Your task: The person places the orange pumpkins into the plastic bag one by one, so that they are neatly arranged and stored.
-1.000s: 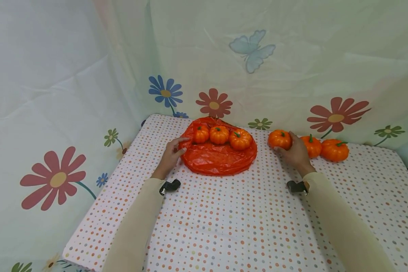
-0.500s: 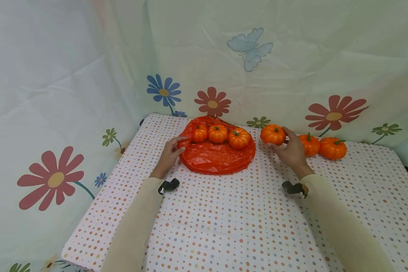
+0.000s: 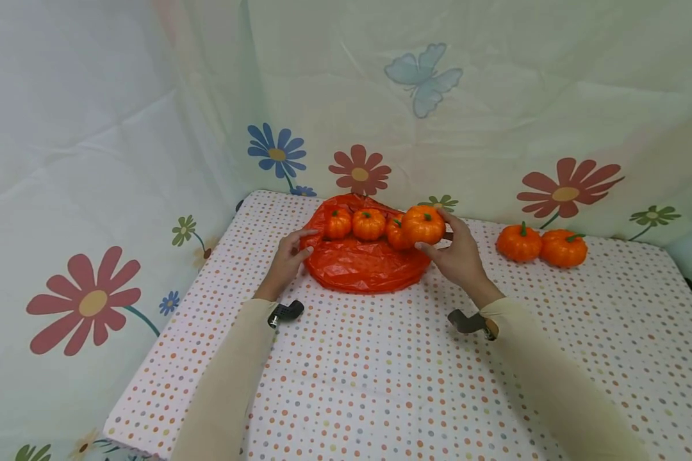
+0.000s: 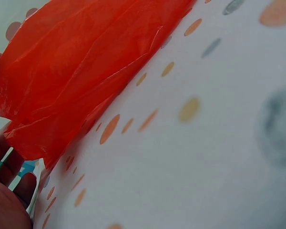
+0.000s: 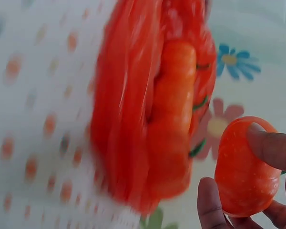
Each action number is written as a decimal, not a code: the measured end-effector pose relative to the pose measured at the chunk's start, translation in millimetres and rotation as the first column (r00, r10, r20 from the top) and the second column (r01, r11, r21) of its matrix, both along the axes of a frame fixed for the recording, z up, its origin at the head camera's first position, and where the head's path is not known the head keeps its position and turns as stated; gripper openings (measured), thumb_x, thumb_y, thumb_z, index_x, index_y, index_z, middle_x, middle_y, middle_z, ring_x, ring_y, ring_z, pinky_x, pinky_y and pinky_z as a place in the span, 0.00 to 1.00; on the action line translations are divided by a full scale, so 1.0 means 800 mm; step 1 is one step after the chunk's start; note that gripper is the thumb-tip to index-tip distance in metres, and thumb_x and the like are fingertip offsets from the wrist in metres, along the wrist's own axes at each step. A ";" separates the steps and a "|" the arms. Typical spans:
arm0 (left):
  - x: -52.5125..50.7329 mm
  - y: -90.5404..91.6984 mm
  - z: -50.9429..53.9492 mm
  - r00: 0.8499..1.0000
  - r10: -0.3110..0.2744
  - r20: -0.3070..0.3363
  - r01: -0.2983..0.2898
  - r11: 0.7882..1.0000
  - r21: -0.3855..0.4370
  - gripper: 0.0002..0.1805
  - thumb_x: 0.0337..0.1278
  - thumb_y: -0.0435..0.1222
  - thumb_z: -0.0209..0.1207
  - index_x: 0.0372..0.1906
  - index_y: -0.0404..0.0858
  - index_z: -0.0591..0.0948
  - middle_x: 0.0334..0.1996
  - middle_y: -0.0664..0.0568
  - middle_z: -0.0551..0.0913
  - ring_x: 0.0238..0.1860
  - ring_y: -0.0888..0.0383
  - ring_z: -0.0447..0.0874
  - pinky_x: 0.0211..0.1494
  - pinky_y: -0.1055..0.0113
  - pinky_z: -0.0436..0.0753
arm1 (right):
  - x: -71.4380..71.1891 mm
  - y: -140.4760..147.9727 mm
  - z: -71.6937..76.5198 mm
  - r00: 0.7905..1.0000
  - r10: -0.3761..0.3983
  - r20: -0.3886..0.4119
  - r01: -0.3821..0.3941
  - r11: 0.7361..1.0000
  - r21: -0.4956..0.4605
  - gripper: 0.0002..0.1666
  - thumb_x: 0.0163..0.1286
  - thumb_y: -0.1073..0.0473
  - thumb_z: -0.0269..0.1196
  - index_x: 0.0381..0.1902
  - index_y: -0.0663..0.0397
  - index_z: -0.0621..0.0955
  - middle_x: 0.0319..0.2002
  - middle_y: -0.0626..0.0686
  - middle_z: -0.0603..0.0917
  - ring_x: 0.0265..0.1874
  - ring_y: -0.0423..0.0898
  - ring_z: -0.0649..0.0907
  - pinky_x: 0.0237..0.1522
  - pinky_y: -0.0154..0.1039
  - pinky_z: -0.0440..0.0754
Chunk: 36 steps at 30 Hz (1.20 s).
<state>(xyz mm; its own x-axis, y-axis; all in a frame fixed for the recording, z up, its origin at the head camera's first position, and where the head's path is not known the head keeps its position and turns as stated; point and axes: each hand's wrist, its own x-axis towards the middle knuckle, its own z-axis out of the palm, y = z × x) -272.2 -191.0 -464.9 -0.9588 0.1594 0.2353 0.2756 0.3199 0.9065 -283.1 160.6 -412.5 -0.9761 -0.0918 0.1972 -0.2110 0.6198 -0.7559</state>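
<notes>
A red plastic bag lies with its mouth spread toward the back. In it sit three small orange pumpkins with green stems, among them the left pumpkin and the middle pumpkin; the right one is partly hidden. My left hand holds the bag's left edge between thumb and fingers; the left wrist view cuts off part of the hand. Between thumb and fingers, my right hand grips another pumpkin, raised in front of the bag's right end.
Two more pumpkins stand side by side to the right, one with an upright stem and one with a bent stem. A dotted cloth covers the table. Flower-printed sheets hang close behind and at the left.
My right hand has carried its pumpkin leftward from beside the two right-hand pumpkins to the bag's right end. The left hand stays at the bag's edge.
</notes>
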 end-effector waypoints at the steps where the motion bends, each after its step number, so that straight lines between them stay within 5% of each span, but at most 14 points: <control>1: 0.000 -0.001 0.000 1.000 0.003 0.003 -0.003 1.000 0.002 0.22 0.68 0.29 0.52 0.65 0.34 0.73 0.72 0.38 0.62 0.67 0.42 0.57 0.71 0.43 0.56 | 0.001 -0.009 0.000 1.000 0.013 0.009 -0.013 1.000 -0.006 0.52 0.63 0.57 0.69 0.77 0.54 0.55 0.72 0.64 0.62 0.61 0.65 0.74 0.52 0.57 0.82; 8: -0.001 -0.004 0.000 1.000 -0.006 -0.004 0.006 1.000 0.013 0.22 0.68 0.29 0.52 0.65 0.33 0.73 0.72 0.37 0.63 0.71 0.42 0.59 0.72 0.43 0.59 | 0.003 -0.077 -0.005 0.989 0.130 0.072 -0.131 0.991 0.014 0.51 0.61 0.56 0.71 0.76 0.51 0.57 0.73 0.61 0.62 0.69 0.61 0.66 0.69 0.58 0.67; 13: -0.003 -0.004 -0.001 0.999 -0.028 -0.042 0.029 0.999 0.026 0.21 0.66 0.27 0.52 0.64 0.30 0.74 0.67 0.32 0.67 0.63 0.42 0.65 0.68 0.48 0.64 | -0.002 -0.120 -0.023 0.970 0.199 0.141 -0.211 0.974 0.081 0.49 0.60 0.52 0.72 0.75 0.49 0.61 0.73 0.58 0.64 0.71 0.59 0.65 0.72 0.58 0.63; 17: -0.005 -0.003 -0.002 0.998 -0.040 -0.052 0.042 0.999 0.034 0.21 0.67 0.28 0.51 0.63 0.30 0.74 0.70 0.36 0.67 0.69 0.43 0.64 0.72 0.46 0.63 | -0.008 -0.144 -0.036 0.958 0.214 0.192 -0.233 0.969 0.084 0.47 0.60 0.52 0.72 0.74 0.46 0.63 0.72 0.55 0.66 0.70 0.57 0.68 0.71 0.57 0.65; 36: -0.009 -0.007 -0.002 0.997 -0.064 -0.053 0.066 0.997 0.047 0.21 0.68 0.27 0.50 0.64 0.29 0.73 0.70 0.38 0.68 0.71 0.42 0.65 0.72 0.46 0.67 | -0.021 -0.181 -0.049 0.945 0.220 0.241 -0.250 0.963 0.102 0.47 0.61 0.54 0.71 0.75 0.47 0.62 0.72 0.55 0.67 0.69 0.56 0.69 0.71 0.56 0.65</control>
<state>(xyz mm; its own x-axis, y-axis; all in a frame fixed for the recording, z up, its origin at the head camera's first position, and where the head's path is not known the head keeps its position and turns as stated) -279.3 -196.9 -466.5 -0.9331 0.2084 0.2932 0.3414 0.2559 0.9044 -299.9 16.1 -452.0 -0.9411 -0.3336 -0.0544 -0.1956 0.6689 -0.7172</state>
